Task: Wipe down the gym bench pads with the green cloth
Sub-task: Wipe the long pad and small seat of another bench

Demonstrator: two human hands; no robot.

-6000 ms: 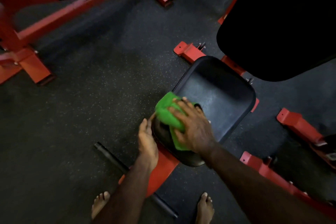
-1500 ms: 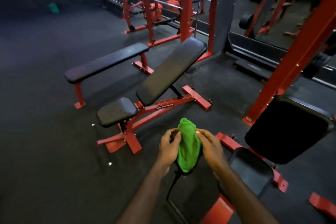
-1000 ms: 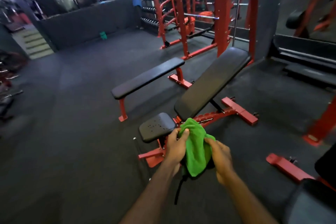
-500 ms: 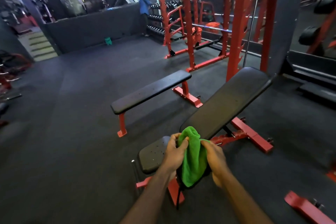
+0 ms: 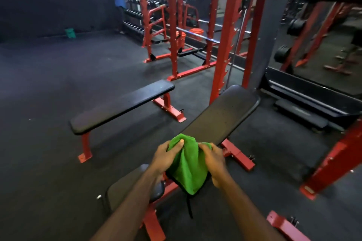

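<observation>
The green cloth (image 5: 189, 168) hangs bunched between both hands, held in the air above an incline bench. My left hand (image 5: 166, 157) pinches its upper left edge and my right hand (image 5: 213, 159) grips its right side. A dark strap dangles below the cloth. Under my arms lies the bench's small black seat pad (image 5: 125, 186), and its long black back pad (image 5: 223, 115) slopes up to the right. A flat bench with a black pad (image 5: 121, 105) stands to the left on red legs.
Red rack uprights (image 5: 227, 35) rise just behind the incline bench, with a barbell (image 5: 197, 35) across them. A red post (image 5: 333, 162) stands at right and a red foot (image 5: 284, 225) lies at bottom right. A person (image 5: 119, 0) stands far back by dumbbell racks. Dark rubber floor spreads to the left.
I left the first bench's seat pad, lifted the cloth into both hands and walked up to the incline bench, which now lies directly beneath my arms.
</observation>
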